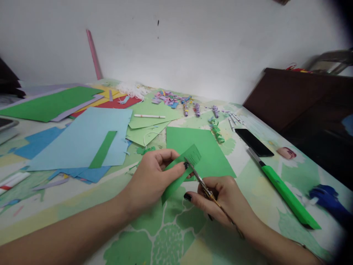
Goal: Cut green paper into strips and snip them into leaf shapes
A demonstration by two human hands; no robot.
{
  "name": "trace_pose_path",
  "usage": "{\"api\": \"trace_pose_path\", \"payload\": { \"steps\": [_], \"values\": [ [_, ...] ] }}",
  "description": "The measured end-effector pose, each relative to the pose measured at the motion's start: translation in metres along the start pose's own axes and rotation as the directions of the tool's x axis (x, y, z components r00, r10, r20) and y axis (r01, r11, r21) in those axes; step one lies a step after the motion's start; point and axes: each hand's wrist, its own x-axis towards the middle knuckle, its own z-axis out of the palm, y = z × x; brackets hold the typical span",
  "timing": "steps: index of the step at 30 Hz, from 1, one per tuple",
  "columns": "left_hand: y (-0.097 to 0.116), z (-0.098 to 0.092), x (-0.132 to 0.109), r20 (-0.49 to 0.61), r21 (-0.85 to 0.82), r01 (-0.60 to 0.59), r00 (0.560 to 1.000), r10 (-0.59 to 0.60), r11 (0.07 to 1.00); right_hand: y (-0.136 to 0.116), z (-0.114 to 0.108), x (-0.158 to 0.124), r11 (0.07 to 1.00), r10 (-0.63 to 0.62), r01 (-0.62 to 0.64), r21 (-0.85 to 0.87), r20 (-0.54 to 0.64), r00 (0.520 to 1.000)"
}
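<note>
My left hand (162, 173) pinches a green paper strip (176, 184) between thumb and fingers; fine parallel slits show near its upper end. In my right hand (220, 198) are metal scissors (205, 187), their blades against the slit edge of the strip beside my left thumb. Beneath and behind the strip lies a larger green sheet (204, 147). Another green strip (103, 149) rests on a light blue sheet (79, 136) to the left. A curled green paper piece (216, 130) lies beyond the larger green sheet.
Right: a black phone (253, 141), a green cutter (289, 195), an eraser (286, 152) and a dark blue object (328, 198). Farther back: purple paper curls (197, 109), paper scraps (168, 98) and white string (132, 90). Colored sheets (55, 103) lie at left; white markers (231, 121) lie near the phone.
</note>
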Motion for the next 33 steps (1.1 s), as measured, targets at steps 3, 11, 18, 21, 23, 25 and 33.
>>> {"api": "trace_pose_path", "payload": {
  "steps": [3, 11, 18, 21, 23, 25, 33],
  "values": [
    [0.0005, 0.0002, 0.0002, 0.005, -0.008, 0.014, 1.0, -0.014, 1.0, 0.0, -0.0002, 0.0006, 1.0, -0.003, 0.003, -0.004, 0.0, 1.0],
    [0.0007, 0.0, -0.0012, 0.031, -0.035, 0.021, 0.999, -0.02, 0.999, -0.0006, -0.0007, -0.0006, 1.0, 0.005, -0.005, 0.028, 0.003, 1.0],
    [0.0006, -0.0001, -0.0016, 0.025, -0.071, 0.031, 0.999, -0.03, 0.997, -0.0044, -0.0039, -0.0015, 0.987, 0.055, -0.067, 0.144, 0.088, 0.995],
    [0.0008, 0.0006, -0.0007, 0.003, -0.056, 0.036, 0.999, -0.036, 0.998, -0.0045, -0.0046, -0.0021, 0.967, 0.036, -0.068, 0.246, 0.132, 0.991],
    [0.0008, 0.0007, -0.0004, -0.01, -0.053, 0.033, 0.999, -0.034, 0.998, -0.0051, -0.0049, -0.0026, 0.954, 0.041, -0.084, 0.288, 0.15, 0.988],
    [0.0006, 0.0006, -0.0002, -0.016, -0.064, 0.024, 1.0, -0.025, 0.998, -0.0059, -0.0051, -0.0031, 0.951, 0.053, -0.098, 0.294, 0.157, 0.986],
    [0.0008, 0.0007, -0.0004, -0.025, -0.076, 0.013, 1.0, -0.015, 0.997, -0.0063, -0.006, -0.0029, 0.958, 0.051, -0.092, 0.272, 0.155, 0.987]
  ]
}}
